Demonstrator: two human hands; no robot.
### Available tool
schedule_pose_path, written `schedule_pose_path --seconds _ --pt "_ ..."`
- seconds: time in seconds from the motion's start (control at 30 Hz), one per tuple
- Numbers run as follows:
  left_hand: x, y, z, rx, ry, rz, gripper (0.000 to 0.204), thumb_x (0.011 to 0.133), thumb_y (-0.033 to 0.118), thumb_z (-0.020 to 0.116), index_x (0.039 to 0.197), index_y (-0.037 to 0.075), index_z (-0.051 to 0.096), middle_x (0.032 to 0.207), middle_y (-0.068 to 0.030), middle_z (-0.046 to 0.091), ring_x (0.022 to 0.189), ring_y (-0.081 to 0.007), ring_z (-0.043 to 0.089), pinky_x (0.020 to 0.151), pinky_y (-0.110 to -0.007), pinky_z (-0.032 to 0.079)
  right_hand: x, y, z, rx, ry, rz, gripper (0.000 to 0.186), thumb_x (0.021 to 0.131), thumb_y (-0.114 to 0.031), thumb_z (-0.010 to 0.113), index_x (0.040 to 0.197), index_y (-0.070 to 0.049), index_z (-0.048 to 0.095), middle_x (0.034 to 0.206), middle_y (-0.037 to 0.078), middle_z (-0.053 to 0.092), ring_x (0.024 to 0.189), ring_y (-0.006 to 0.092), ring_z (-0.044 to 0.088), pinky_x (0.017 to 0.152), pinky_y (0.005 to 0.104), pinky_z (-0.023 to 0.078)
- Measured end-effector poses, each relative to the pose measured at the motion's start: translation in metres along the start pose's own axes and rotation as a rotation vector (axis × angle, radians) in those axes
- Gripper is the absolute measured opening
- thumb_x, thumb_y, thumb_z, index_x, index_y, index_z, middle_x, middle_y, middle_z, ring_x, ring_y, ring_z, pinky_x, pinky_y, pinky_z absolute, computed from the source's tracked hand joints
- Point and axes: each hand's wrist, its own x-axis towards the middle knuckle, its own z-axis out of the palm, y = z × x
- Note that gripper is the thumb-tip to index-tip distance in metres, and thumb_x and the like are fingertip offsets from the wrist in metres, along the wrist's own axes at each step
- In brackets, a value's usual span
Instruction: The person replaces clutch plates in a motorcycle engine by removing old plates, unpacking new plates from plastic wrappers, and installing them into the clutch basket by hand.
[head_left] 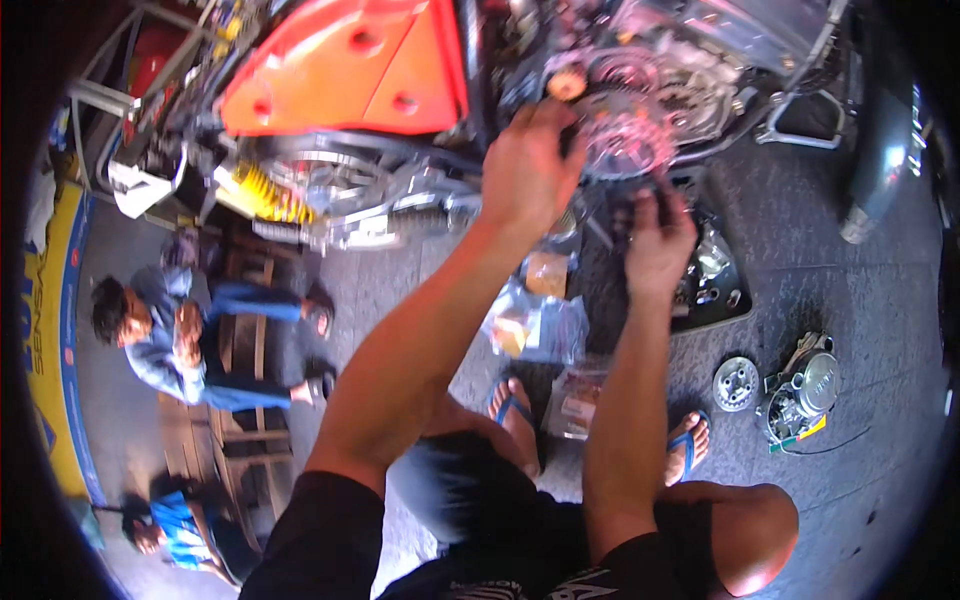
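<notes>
A motorcycle engine (705, 95) lies open along the top of the view, with round, toothed clutch parts (625, 135) showing under pinkish light. My left hand (530, 165) is at the left edge of these parts, its fingers curled inward. Whatever it grips is hidden by the hand. Just below the clutch parts, my right hand (662, 240) reaches up with bent fingers. Blur hides whether those fingers hold or only touch something. A small round orange part (567, 83) shows above my left fingertips.
Below the engine sits a dark tray (722, 308) with metal parts. Plastic bags (540, 325) lie on the floor between my arms. A metal disc (736, 384) and an engine cover (815, 385) are at the right. Two people sit on wooden benches (245, 400) at the left.
</notes>
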Motion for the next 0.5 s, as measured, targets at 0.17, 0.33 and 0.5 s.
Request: schedule_pose_path --seconds 0.17,0.33,0.5 --pt "-0.006 -0.008 -0.048 -0.068 -0.045 0.001 0.024 0.082 0.018 0.075 0.097 0.0 0.069 0.081 -0.0156 0.07 0.068 -0.0224 0.067 0.067 -0.033 0.052 -0.018 0.009 -0.07 -0.152 0.027 0.265 0.025 0.093 -0.022 0.064 0.108 -0.002 0.067 0.089 0.004 0.068 0.074 0.0138 0.063 0.062 0.0284 0.053" --pt "-0.04 -0.033 -0.111 -0.102 -0.156 -0.136 0.018 0.091 0.016 0.07 0.099 0.0 0.068 0.079 -0.0053 0.069 0.07 -0.0063 0.058 0.064 -0.024 0.048 -0.054 0.102 -0.158 -0.897 -0.373 0.287 0.022 0.084 -0.021 0.068 0.091 -0.001 0.072 0.082 0.012 0.069 0.069 0.0216 0.065 0.064 0.0375 0.051" --pt "-0.049 -0.05 -0.139 -0.12 -0.133 -0.173 0.014 0.086 0.014 0.069 0.091 0.001 0.069 0.072 -0.0151 0.068 0.063 -0.0227 0.068 0.06 -0.033 0.052 -0.099 0.156 -0.18 -1.202 -0.354 0.34 0.02 0.082 -0.02 0.071 0.091 -0.002 0.072 0.073 0.011 0.069 0.068 0.022 0.066 0.068 0.0355 0.051"
